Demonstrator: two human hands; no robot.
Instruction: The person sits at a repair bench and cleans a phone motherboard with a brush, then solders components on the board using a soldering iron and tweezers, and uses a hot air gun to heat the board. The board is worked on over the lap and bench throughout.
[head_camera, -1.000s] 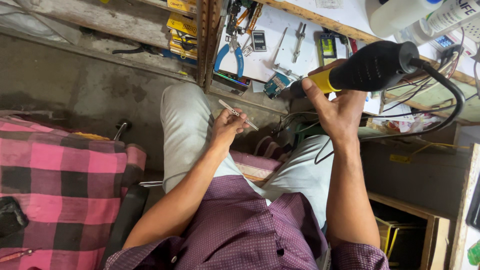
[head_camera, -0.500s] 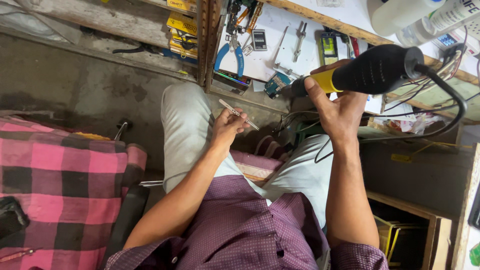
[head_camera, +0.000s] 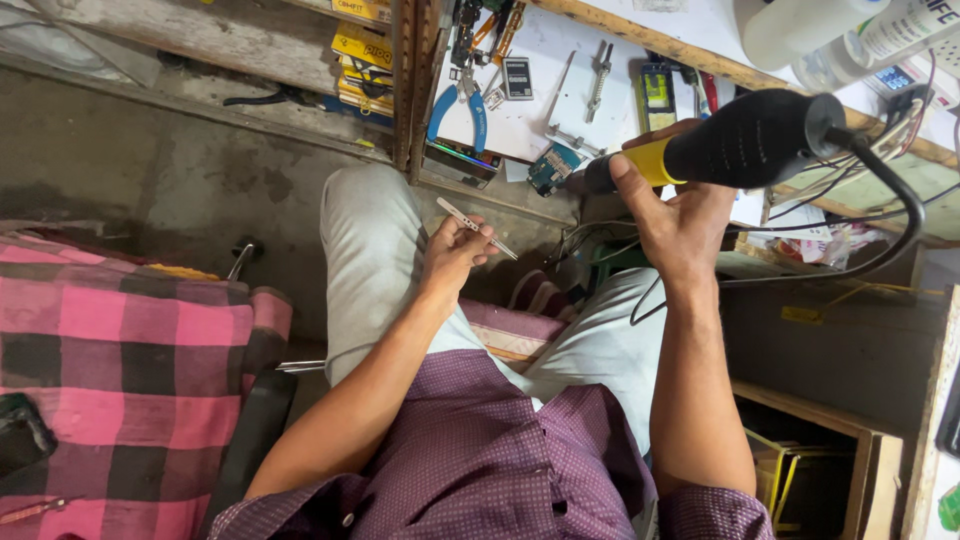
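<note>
Right, I see left hand pinching thin tweezers mid-shaft: light, springy. Right hand clenched around hot-air handle: bulky, cable-dragged; hold black grip.

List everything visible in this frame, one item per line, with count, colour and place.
hot-air tool: one, black with yellow collar, in right hand above bench
tweezers: one, silver, in left hand over the lap
pliers: one, blue handles, on white bench top
small circuit board: one, blue-green, bench edge under the tool's tip
checked cloth: one, pink and black, left
left hand: grip closed on tweezers
right hand: grip closed on tool
</note>
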